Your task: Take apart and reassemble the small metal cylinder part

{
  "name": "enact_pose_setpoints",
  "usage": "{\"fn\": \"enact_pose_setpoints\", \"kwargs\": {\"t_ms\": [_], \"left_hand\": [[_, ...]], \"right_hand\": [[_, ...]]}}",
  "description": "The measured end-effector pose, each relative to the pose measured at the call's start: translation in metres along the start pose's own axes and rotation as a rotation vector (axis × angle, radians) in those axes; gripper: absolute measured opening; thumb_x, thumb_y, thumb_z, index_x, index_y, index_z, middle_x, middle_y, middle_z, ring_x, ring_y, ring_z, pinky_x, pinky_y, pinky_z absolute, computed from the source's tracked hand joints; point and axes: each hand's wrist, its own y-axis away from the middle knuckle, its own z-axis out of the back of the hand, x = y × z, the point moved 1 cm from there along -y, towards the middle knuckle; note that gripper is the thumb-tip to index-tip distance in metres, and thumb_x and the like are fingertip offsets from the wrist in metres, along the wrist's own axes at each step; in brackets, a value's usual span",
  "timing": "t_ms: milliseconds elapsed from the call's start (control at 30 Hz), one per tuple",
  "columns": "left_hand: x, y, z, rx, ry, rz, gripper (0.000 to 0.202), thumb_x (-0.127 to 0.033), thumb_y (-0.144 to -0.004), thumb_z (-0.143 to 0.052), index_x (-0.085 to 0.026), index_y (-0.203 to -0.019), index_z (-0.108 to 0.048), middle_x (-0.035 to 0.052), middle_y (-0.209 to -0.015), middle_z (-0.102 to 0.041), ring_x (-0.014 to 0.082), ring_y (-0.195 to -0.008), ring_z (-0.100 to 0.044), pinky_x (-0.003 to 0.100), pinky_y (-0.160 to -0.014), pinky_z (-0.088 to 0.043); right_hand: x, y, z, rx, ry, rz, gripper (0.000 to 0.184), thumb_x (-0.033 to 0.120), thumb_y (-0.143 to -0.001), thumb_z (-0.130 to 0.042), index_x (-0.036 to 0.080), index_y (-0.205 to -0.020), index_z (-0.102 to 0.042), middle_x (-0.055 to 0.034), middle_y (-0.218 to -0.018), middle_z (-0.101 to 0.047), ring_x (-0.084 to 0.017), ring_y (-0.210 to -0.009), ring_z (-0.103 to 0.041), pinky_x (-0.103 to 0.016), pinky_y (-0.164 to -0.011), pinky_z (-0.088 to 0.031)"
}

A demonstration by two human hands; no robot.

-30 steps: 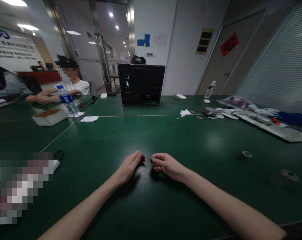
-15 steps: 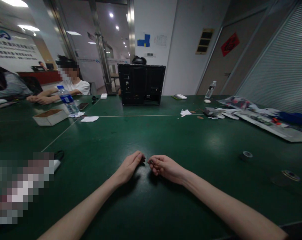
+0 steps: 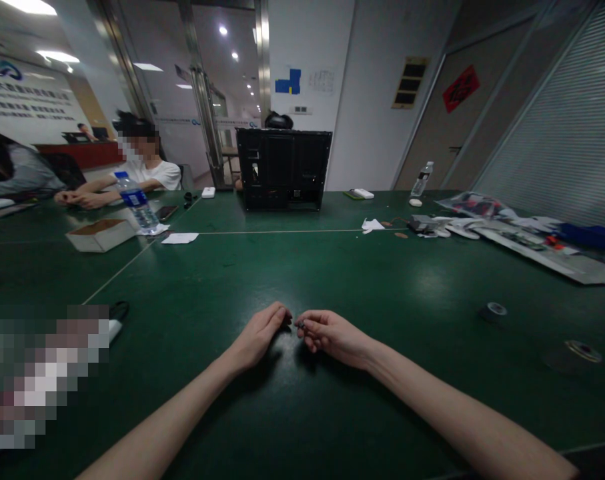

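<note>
My right hand [image 3: 327, 332] pinches a small dark metal piece [image 3: 302, 325] between thumb and fingers, just above the green table [image 3: 302, 273]. The piece is too small for me to tell its kind. Close by on the left, my left hand [image 3: 262, 330] is closed, thumb against curled fingers. Its fingertips point at my right hand across a narrow gap, and anything inside them is hidden.
Two tape-like rolls, one small [image 3: 495, 310] and one larger [image 3: 579, 352], lie at the right. A black panel-like case [image 3: 285, 170] stands at the back. An open box [image 3: 102, 235] and a water bottle [image 3: 138, 203] are at the left, near a seated person [image 3: 147, 170].
The small piece has turned slightly in my right fingers. Both hands stay in almost the same place.
</note>
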Motion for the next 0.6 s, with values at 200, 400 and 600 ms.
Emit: {"fn": "enact_pose_setpoints", "kwargs": {"t_ms": [200,400,600], "left_hand": [[0.0006,-0.0002,-0.0002,-0.003,0.007,0.004,0.041,-0.043,-0.097,-0.026,-0.017,-0.086,-0.056,0.0036,-0.083,-0.059,0.0181,-0.082,-0.054,0.028,-0.077,-0.042],[0.0003,0.0005,0.0005,0.001,0.004,-0.006,0.040,-0.042,-0.097,-0.026,-0.017,-0.087,-0.057,0.0037,-0.085,-0.059,0.0180,-0.083,-0.054,0.027,-0.077,-0.041],[-0.0014,0.0012,0.0009,0.002,0.004,-0.004,0.041,-0.042,-0.097,-0.025,-0.017,-0.087,-0.057,0.0036,-0.087,-0.059,0.0178,-0.084,-0.054,0.027,-0.078,-0.041]], "right_hand": [[0.0001,0.0010,0.0001,0.001,-0.001,0.003,0.026,0.024,-0.073,-0.075,0.014,-0.093,-0.064,-0.0045,-0.084,-0.064,-0.007,-0.061,-0.055,-0.018,-0.056,-0.040],[-0.0023,0.0003,0.0017,-0.021,0.008,0.013,0.027,0.022,-0.069,-0.077,0.014,-0.093,-0.066,-0.0028,-0.080,-0.063,-0.006,-0.060,-0.053,-0.019,-0.056,-0.039],[-0.0035,-0.0003,0.0019,-0.024,0.019,-0.001,0.028,0.022,-0.067,-0.079,0.015,-0.092,-0.068,-0.0016,-0.078,-0.062,-0.006,-0.059,-0.052,-0.020,-0.056,-0.039]]}}
